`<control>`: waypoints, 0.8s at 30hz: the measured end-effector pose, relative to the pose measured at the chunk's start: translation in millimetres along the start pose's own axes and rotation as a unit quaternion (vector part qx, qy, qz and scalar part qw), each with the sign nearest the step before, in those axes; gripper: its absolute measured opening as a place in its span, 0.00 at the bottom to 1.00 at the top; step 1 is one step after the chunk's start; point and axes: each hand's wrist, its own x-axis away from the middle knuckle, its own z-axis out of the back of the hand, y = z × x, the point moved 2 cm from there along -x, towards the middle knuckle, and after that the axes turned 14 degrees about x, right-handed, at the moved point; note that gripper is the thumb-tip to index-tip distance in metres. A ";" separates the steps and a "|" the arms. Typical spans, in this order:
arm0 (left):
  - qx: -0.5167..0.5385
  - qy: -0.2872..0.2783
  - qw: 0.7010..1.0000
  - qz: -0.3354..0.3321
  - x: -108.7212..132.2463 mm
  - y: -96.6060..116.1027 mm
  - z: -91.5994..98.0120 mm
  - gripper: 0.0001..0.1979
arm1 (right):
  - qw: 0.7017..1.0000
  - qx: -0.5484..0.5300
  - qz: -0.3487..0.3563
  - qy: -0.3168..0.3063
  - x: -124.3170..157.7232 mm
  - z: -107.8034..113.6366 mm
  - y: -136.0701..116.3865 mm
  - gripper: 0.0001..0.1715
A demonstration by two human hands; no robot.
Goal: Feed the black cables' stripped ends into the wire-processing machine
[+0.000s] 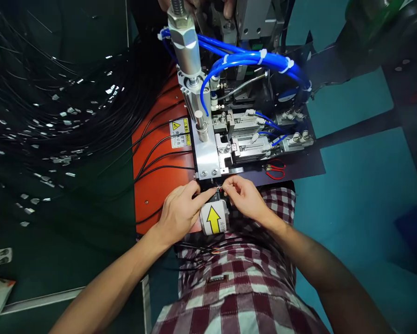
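A wire (219,189) is pinched by the left hand (180,211) and the right hand (245,197), both closed on it. It is held at the machine (208,157) front, just above an arrow label (213,219).

Clutter round the workstation
Beyond the fingers (229,186), blue air hoses (250,58) loop past a silver cylinder (185,51). A yellow warning sticker (180,133) sits on the orange plate (156,185) up-left of them, red-handled snips (276,169) lie just right, and black cables (55,106) sprawl far left across the desk (361,185).
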 end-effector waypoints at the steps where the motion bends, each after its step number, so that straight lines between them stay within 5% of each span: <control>1: -0.004 -0.001 1.000 -0.001 -0.2 0.0 -0.1 0.17 | 1.000 -0.011 -0.004 -0.005 -0.3 -0.5 0.8 0.11; 24: 0.044 -0.007 0.999 0.026 -0.1 -0.7 -0.9 0.16 | 0.993 -0.095 -0.053 -0.054 -3.0 0.8 1.3 0.13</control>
